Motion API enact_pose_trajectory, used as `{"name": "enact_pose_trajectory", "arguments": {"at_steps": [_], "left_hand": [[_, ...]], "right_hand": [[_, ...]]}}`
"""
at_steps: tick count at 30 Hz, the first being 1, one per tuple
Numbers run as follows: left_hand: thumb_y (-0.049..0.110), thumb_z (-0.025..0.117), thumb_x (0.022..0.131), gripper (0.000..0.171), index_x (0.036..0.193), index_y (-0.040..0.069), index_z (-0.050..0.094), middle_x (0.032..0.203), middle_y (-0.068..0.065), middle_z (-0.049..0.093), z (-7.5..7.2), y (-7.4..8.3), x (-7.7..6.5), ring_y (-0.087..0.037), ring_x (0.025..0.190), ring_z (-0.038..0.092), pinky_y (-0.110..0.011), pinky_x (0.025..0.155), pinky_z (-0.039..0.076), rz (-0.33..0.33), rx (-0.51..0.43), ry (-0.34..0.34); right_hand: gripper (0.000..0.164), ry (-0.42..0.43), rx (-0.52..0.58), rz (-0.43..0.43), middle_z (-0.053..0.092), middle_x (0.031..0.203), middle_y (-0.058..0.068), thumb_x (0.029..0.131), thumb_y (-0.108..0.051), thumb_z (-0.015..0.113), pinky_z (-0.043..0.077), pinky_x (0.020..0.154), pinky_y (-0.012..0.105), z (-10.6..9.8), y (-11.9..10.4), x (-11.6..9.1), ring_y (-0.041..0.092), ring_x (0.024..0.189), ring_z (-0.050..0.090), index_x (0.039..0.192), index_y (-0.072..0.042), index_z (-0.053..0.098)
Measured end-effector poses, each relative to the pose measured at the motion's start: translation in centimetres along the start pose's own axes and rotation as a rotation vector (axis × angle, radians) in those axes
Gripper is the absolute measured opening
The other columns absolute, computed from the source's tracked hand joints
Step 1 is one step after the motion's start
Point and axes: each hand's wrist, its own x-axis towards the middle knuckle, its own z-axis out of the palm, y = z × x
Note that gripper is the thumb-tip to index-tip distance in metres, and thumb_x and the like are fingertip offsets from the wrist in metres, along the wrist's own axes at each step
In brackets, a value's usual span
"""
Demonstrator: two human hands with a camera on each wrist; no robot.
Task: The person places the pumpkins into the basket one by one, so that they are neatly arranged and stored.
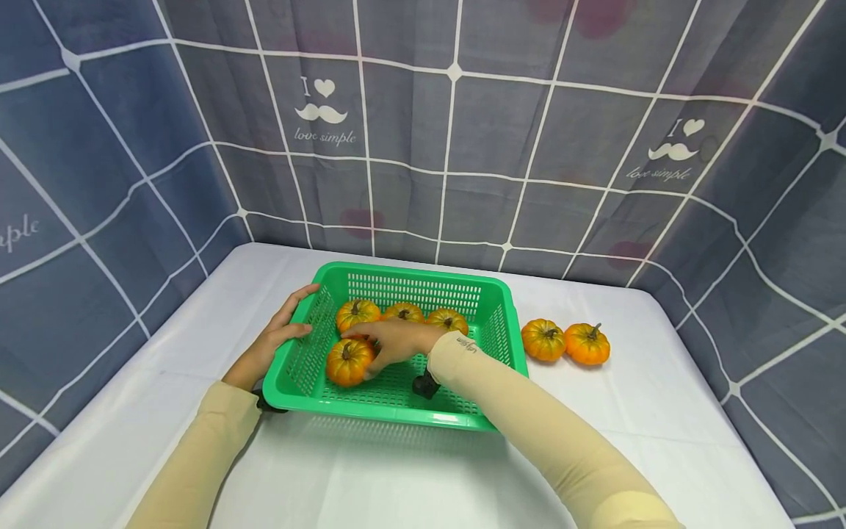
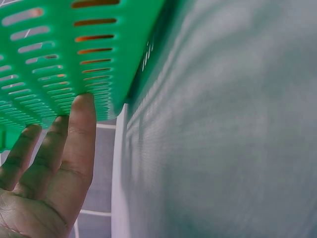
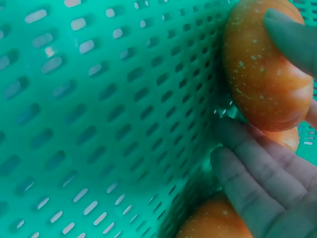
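A green plastic basket (image 1: 410, 416) with slotted walls stands on the white table. Several small orange pumpkins lie inside, among them one at the back left (image 1: 358, 314) and one at the back right (image 1: 449, 319). Reaching into the basket, my right hand (image 1: 399, 340) grips the front-left pumpkin (image 1: 348, 363), its thumb (image 3: 292, 42) on one side and fingers around the other. Another pumpkin (image 3: 215, 220) shows below those fingers in the right wrist view. My left hand (image 1: 272, 342) holds the basket's left side, thumb over the rim, fingertips (image 2: 83, 106) against the outer slotted wall.
Right of the basket, two more pumpkins sit side by side on the table, a nearer-to-basket one (image 1: 543, 339) and an outer one (image 1: 587, 344). A grey-blue curtain (image 1: 410, 191) with white lines surrounds the table's back and sides.
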Motion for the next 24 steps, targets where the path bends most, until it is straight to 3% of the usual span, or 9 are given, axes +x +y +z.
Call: {"name": "enact_pose_trajectory", "arguments": {"at_steps": [14, 20, 24], "left_hand": [[0.010, 0.044, 0.107, 0.072, 0.173, 0.023, 0.020, 0.174, -0.023, 0.019, 0.0, 0.2, -0.1, -0.015, 0.132, 0.055, -0.027, 0.098, 0.056, 0.017, -0.003, 0.002], [0.010, 0.043, 0.106, 0.073, 0.174, 0.020, 0.016, 0.175, -0.023, 0.017, 0.0, 0.0, 0.0, -0.018, 0.134, 0.054, -0.028, 0.098, 0.056, 0.001, -0.004, -0.003], [0.011, 0.043, 0.106, 0.074, 0.174, 0.019, 0.015, 0.176, -0.024, 0.017, 0.1, 0.0, 0.1, -0.020, 0.135, 0.054, -0.030, 0.099, 0.056, -0.005, -0.006, -0.004]], "right_hand": [[0.083, 0.047, -0.079, 0.050, 0.057, 0.159, 0.008, 0.094, -0.032, 0.087, 0.045, 0.116, 0.045, 0.5, -1.1, 1.0, 0.033, 0.143, 0.053, 0.165, -0.024, 0.045], [0.086, 0.019, -0.041, 0.067, 0.052, 0.162, 0.014, 0.096, -0.028, 0.085, 0.044, 0.118, 0.046, 0.2, -1.3, 0.7, 0.035, 0.147, 0.050, 0.168, -0.022, 0.039], [0.088, 0.001, -0.006, 0.078, 0.057, 0.156, 0.018, 0.096, -0.025, 0.085, 0.047, 0.116, 0.043, -0.3, -1.6, 0.1, 0.032, 0.143, 0.056, 0.169, -0.020, 0.037]]}}
